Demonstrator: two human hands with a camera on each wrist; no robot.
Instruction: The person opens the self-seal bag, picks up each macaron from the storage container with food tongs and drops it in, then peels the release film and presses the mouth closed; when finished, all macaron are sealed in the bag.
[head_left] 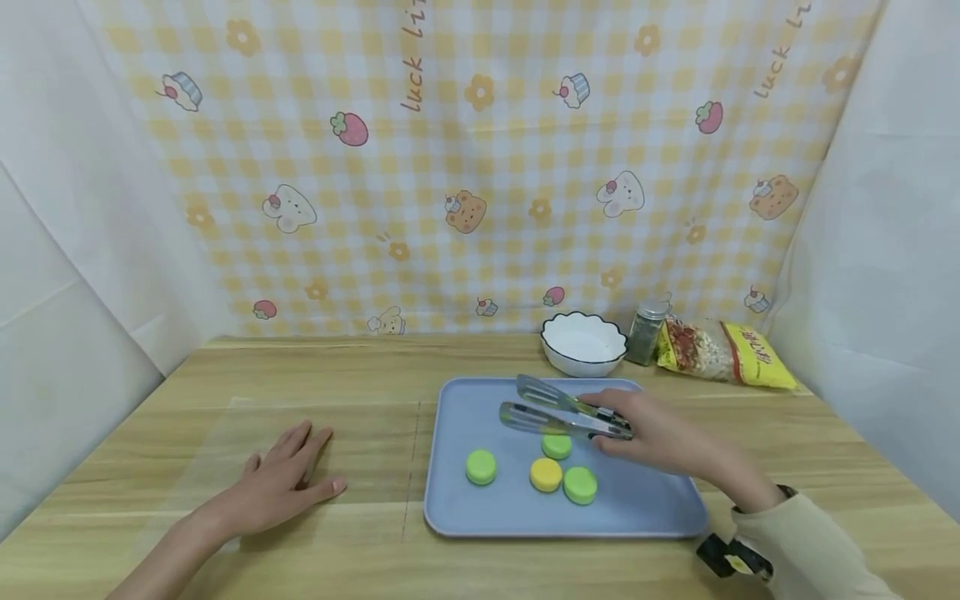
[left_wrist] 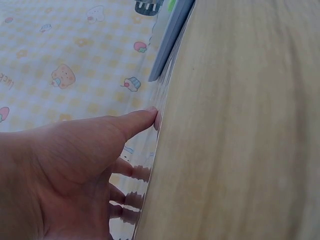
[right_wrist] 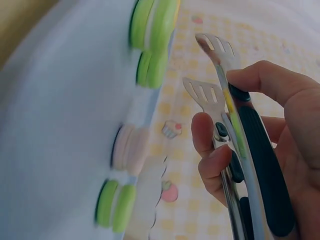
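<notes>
My right hand grips a pair of metal tongs with dark handle pads, thumb on one arm and fingers on the other. The tongs' slotted ends stand apart with nothing between them, above a blue tray. On the tray lie several green macarons and a yellow macaron. The right wrist view also shows a pale pink macaron, which the hand and tongs hide in the head view. Left of the tray, my left hand rests with spread fingers on a clear sheet on the table.
Behind the tray stand a white scalloped bowl with a dark rim and a glass spice jar. A yellow food packet lies at the back right. A checked curtain closes off the wooden table at the rear.
</notes>
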